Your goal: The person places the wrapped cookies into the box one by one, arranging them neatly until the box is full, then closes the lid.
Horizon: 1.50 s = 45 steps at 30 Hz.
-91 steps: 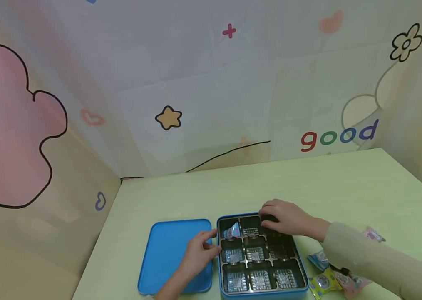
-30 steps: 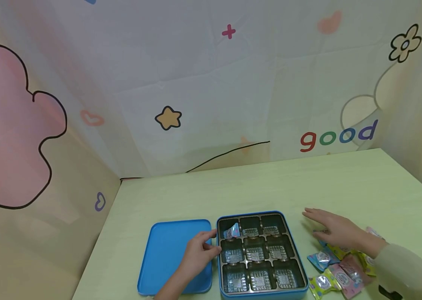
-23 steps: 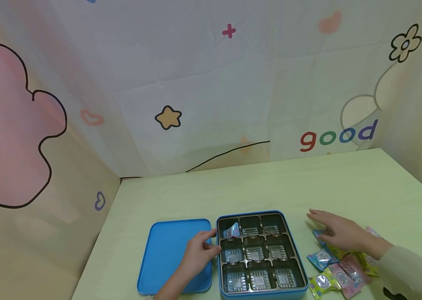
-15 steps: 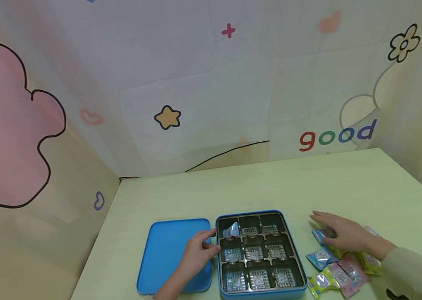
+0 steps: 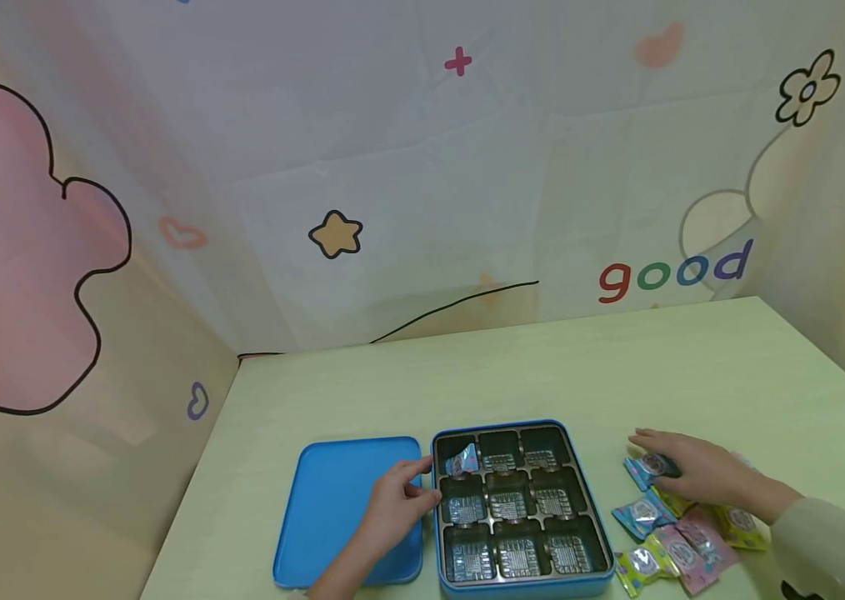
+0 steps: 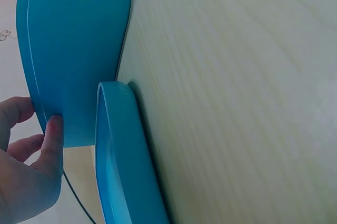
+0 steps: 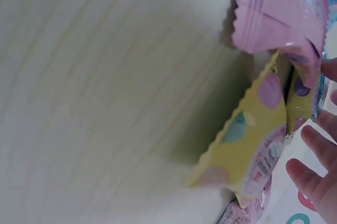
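While a pale, cartoon-printed cloth backdrop [image 5: 422, 167] stood at twelve o'clock, a light green, wood-grained bench [image 5: 392, 387] spread out before it. Toward six o'clock on the bench sat a blue, round-cornered rectangular box [image 5: 527, 589] fitted with a dark, shiny tray [image 5: 510, 505] of nine compartments. Just beside the box, at its nine o'clock, lay a flat blue lid [image 5: 343, 500] with a shallow rim. The left hand [image 5: 390, 504] reached over the lid, its grip loosely spread, digits touching the box's side. At the box's three o'clock, the right hand [image 5: 698, 468] was low over a pile of wrapped sweets [image 5: 681, 554], its grip fairly wide; whether it touched the small blue-and-pink sweet [image 5: 642, 472] under its fingers could not be told. Yellow and pink packets lay in that pile too. One little blue-and-pink foil-wrapped sweet [image 5: 463, 461] sat tilted in the tray's ten o'clock compartment.
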Tool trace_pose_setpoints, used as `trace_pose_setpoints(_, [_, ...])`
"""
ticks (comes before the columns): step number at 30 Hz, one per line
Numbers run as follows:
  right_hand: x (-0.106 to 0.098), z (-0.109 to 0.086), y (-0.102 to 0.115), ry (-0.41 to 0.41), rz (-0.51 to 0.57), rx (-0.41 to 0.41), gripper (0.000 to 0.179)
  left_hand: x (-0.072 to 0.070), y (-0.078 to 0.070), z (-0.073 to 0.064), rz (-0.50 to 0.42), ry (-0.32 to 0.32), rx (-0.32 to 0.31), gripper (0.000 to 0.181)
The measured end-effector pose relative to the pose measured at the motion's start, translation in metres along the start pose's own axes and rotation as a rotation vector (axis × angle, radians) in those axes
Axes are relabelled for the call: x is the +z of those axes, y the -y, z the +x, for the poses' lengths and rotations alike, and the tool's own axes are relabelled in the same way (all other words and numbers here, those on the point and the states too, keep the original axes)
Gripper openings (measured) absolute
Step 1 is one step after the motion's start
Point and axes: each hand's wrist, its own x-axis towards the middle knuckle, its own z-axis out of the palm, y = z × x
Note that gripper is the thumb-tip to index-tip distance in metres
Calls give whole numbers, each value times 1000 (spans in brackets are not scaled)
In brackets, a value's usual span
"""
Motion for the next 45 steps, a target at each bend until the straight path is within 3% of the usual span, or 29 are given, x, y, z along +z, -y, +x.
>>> trace_pose_setpoints(18, [7, 5, -5, -74, -34, -16, 33, 0, 0, 0, -2, -4, -8, 50])
trace_pose_setpoints(31, [8, 4, -1, -99, -91, 26, 35, 0, 1, 0, -6, -9, -1, 50])
trace_pose_setpoints(45, [6, 5, 1, -199, -162, -1, 32, 0, 2, 1, -7, -7, 6, 50])
